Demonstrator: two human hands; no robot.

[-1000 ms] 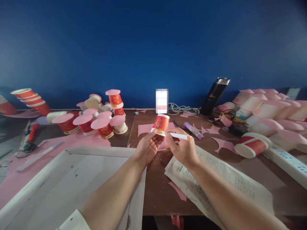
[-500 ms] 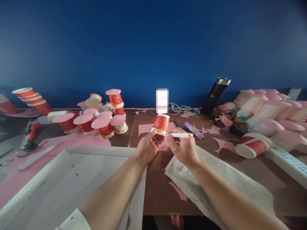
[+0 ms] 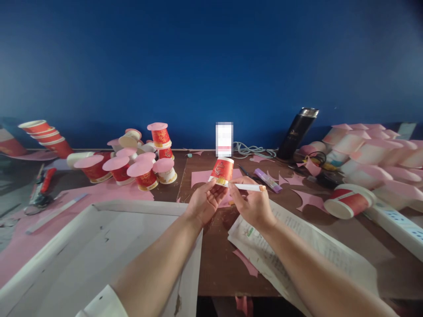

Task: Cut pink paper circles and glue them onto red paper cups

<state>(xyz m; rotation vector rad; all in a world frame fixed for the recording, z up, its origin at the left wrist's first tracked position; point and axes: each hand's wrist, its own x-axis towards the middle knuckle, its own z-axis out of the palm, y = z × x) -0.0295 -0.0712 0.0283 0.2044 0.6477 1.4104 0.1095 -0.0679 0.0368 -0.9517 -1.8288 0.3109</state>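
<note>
A red paper cup (image 3: 223, 169) with a dragon print and a white and gold band stands tilted above the middle of the table. My left hand (image 3: 203, 202) is closed on its lower edge, thumb in front and fingers curled beneath. From the right, my right hand (image 3: 253, 202) pinches a slim white pen-like stick (image 3: 247, 187) with an orange end. The stick's other end is hidden by the fingers at the cup's lower right edge. Behind the hands lies a sheet of pink paper (image 3: 200, 177).
Red cups topped with pink discs (image 3: 141, 167) crowd the left, near a white tray (image 3: 132, 206). A black thermos (image 3: 297, 134), a purple glue stick (image 3: 268, 180), a printed sheet (image 3: 307, 237), a power strip (image 3: 393, 220) and stacked cups (image 3: 376, 152) occupy the right.
The whole view has shifted very slightly. Both hands keep their hold on the cup and the white stick, with hardly any movement.
</note>
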